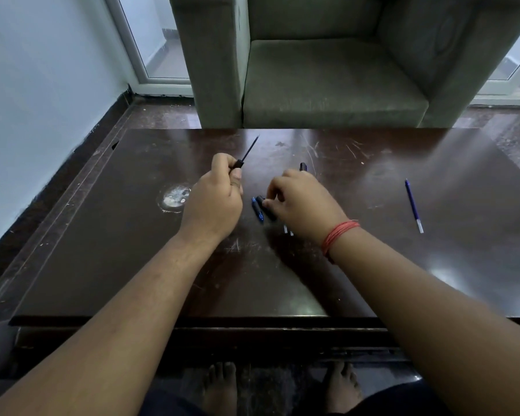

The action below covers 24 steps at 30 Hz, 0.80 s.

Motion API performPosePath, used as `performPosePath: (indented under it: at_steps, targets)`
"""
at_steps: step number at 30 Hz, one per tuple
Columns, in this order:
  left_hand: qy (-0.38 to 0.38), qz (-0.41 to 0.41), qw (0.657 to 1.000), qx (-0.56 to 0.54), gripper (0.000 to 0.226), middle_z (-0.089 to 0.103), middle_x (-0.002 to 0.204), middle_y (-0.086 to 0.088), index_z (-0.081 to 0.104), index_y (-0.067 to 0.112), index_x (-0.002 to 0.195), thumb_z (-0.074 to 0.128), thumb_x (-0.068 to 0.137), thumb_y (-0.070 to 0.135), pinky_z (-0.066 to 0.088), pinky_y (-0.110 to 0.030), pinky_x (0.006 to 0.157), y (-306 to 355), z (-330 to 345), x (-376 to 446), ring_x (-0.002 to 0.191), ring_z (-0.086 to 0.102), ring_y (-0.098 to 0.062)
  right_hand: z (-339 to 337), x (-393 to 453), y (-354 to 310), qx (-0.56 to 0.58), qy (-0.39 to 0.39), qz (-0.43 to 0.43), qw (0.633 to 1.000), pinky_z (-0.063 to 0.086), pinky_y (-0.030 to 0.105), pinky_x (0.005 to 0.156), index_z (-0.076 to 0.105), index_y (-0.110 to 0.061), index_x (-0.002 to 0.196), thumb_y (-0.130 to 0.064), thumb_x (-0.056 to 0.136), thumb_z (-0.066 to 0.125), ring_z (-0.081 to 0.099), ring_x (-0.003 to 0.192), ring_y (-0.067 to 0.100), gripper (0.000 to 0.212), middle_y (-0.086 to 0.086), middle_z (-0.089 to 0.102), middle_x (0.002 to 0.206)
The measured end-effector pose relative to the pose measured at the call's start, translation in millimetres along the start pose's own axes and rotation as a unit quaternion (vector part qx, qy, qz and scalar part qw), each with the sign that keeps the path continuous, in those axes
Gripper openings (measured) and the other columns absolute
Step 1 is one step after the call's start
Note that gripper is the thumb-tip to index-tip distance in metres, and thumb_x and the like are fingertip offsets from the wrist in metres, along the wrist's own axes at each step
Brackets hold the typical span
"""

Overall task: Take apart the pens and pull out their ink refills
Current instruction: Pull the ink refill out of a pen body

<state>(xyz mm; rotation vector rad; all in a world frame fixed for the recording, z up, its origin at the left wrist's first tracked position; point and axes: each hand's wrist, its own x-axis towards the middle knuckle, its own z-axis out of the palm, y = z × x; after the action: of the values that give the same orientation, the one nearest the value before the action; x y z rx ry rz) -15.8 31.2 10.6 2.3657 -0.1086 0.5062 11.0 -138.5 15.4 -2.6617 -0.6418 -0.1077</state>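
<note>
Left hand grips the black pen section, its thin refill sticking out: light, bendy, pull from the base. Right hand pinches a black barrel piece on the table (blue refill lies well apart)
</note>
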Motion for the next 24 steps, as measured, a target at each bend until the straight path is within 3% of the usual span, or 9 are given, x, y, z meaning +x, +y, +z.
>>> performPosePath:
  at_steps: [3,8,14,18,24]
  targets:
    - [0.002,0.002,1.000,0.001,0.007,0.063,0.080,-0.002,0.040,0.023,0.104,0.035,0.105,0.027,0.051,-0.050,0.066,-4,2,0,0.073,0.060,-0.021,11,0,-14,-0.095,0.018,-0.044,0.994,0.051,0.040,0.085,0.065,-0.014,0.100,-0.038,0.092,0.061,0.053,0.099,0.025,0.026,0.005,0.059,0.103]
    - [0.005,0.009,1.000,0.002,0.009,0.063,0.080,-0.001,0.040,0.023,0.103,0.033,0.103,0.030,0.051,-0.051,0.064,-7,3,-1,0.072,0.059,-0.023,19,-2,-24,-0.176,0.014,-0.041,0.983,0.046,0.040,0.082,0.067,-0.012,0.102,-0.034,0.096,0.054,0.053,0.100,0.028,0.026,0.007,0.059,0.103]
    - [-0.004,0.010,1.000,0.003,0.010,0.062,0.080,-0.001,0.040,0.023,0.103,0.033,0.104,0.029,0.051,-0.052,0.064,-7,1,-1,0.072,0.059,-0.023,-2,6,-22,-0.053,0.000,0.015,0.998,0.054,0.042,0.082,0.066,-0.008,0.092,-0.029,0.093,0.059,0.058,0.093,0.026,0.022,0.007,0.062,0.096]
    - [-0.009,0.014,1.000,0.007,0.010,0.061,0.079,-0.002,0.041,0.021,0.104,0.033,0.105,0.027,0.051,-0.052,0.064,-5,-1,0,0.071,0.059,-0.021,-25,3,-7,0.049,-0.017,0.077,0.996,0.055,0.035,0.082,0.066,-0.007,0.097,-0.020,0.095,0.059,0.063,0.089,0.022,0.014,0.007,0.069,0.092]
    - [-0.013,0.007,1.000,0.013,0.011,0.062,0.080,-0.001,0.042,0.021,0.105,0.034,0.106,0.027,0.051,-0.050,0.062,-5,0,0,0.069,0.058,-0.020,-18,0,3,-0.026,-0.055,0.013,0.998,0.043,0.027,0.075,0.064,-0.012,0.097,-0.023,0.095,0.062,0.055,0.091,0.021,0.012,0.001,0.056,0.096]
